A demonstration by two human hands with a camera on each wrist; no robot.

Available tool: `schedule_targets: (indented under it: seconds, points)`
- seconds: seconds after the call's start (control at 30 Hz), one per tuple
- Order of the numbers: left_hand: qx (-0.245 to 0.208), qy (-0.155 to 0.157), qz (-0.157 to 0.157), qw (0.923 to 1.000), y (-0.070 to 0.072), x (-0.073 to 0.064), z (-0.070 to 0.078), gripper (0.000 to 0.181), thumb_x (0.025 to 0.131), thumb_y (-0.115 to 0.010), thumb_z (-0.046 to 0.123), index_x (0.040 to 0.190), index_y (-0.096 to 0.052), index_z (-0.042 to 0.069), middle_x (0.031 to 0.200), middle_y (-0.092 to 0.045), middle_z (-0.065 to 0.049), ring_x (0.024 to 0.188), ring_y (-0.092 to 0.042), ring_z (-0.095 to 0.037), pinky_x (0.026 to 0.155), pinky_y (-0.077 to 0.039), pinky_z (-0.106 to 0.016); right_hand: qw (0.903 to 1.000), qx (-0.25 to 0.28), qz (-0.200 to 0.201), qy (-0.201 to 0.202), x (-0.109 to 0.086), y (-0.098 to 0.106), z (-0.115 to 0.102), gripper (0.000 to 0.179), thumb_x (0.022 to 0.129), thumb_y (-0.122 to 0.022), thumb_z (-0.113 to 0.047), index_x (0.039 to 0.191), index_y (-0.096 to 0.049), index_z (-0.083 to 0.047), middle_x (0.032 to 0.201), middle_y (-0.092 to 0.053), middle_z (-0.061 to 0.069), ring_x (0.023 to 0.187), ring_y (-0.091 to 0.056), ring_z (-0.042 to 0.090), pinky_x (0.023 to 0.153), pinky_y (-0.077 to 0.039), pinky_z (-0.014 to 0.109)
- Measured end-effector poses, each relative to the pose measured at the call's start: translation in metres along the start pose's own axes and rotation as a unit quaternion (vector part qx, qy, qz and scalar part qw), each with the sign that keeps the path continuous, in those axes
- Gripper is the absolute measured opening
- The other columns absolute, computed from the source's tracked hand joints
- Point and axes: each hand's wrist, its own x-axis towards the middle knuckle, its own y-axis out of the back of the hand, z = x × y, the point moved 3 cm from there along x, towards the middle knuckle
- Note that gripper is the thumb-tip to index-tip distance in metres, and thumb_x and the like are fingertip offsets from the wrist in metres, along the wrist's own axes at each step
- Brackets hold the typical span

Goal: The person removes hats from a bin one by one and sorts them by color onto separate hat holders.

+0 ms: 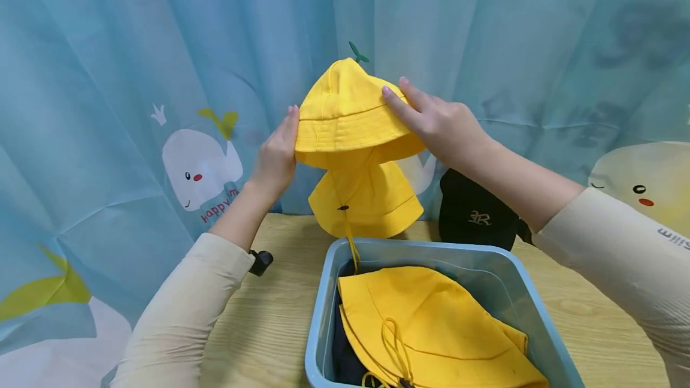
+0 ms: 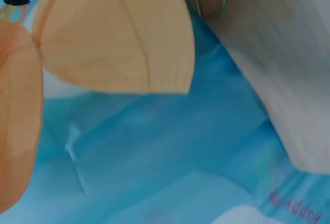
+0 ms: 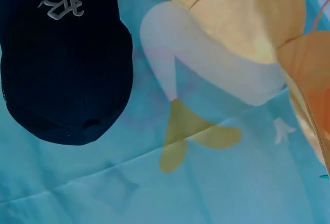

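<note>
Both hands hold up a yellow bucket hat (image 1: 345,115) in the head view, with a green sprout (image 1: 358,52) on its crown. My left hand (image 1: 277,157) grips the left end of the brim. On the other side, my right hand (image 1: 444,124) pinches the brim, fingers on the outside and thumb hidden. A chin cord with a black toggle (image 1: 343,208) dangles below the hat. Behind and lower, a second yellow hat (image 1: 372,211) stands on the table, partly covered by the raised one. The raised hat's brim (image 3: 312,74) shows at the right wrist view's edge.
A blue plastic bin (image 1: 318,322) holds more yellow hats (image 1: 431,322) and something dark. Behind it stands a black cap (image 1: 474,211) with a light emblem. A small black object (image 1: 261,262) lies near my left sleeve on the wooden table (image 1: 259,328). A blue patterned curtain (image 1: 259,29) hangs behind.
</note>
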Motion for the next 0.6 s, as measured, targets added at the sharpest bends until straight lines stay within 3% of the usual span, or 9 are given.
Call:
schedule_targets:
  seconds: [0.17,0.3,0.4,0.6]
  points:
    - [0.026,0.009,0.026,0.9993,0.001,0.016,-0.007,0.041,0.093,-0.049,-0.009,0.133,-0.042,-0.015,0.130,-0.052,-0.030,0.113,-0.057,-0.041,0.088,-0.051,-0.046,0.9991,-0.005,0.039,0.014,0.004,-0.013,0.015,0.043,0.091,-0.053,0.008,0.133,-0.052,-0.004,0.124,-0.057,0.029,0.091,-0.065,0.043,0.059,-0.055,0.046]
    - [0.040,0.025,0.019,0.9987,-0.013,0.018,-0.010,0.042,0.094,-0.048,-0.008,0.135,-0.040,-0.015,0.132,-0.051,-0.029,0.116,-0.056,-0.039,0.090,-0.050,-0.045,0.9986,0.003,0.052,0.007,0.001,-0.032,0.021,0.041,0.093,-0.051,0.006,0.133,-0.052,-0.003,0.128,-0.056,0.026,0.104,-0.062,0.041,0.065,-0.055,0.047]
    - [0.047,0.022,0.028,0.9983,-0.026,0.009,-0.011,0.041,0.093,-0.048,-0.009,0.133,-0.041,-0.016,0.130,-0.052,-0.029,0.114,-0.057,-0.039,0.088,-0.051,-0.044,0.9985,0.008,0.052,0.013,-0.007,-0.045,0.022,0.040,0.094,-0.050,0.004,0.133,-0.052,-0.003,0.130,-0.055,0.024,0.109,-0.060,0.039,0.066,-0.055,0.046]
    - [0.058,-0.029,0.052,0.9965,-0.047,-0.024,-0.013,0.039,0.089,-0.052,-0.013,0.129,-0.047,-0.016,0.125,-0.057,-0.028,0.105,-0.062,-0.037,0.080,-0.054,-0.042,0.9973,0.039,0.022,0.058,-0.038,-0.064,0.021,0.044,0.089,-0.055,0.009,0.132,-0.051,-0.001,0.131,-0.055,0.023,0.110,-0.060,0.037,0.057,-0.054,0.041]
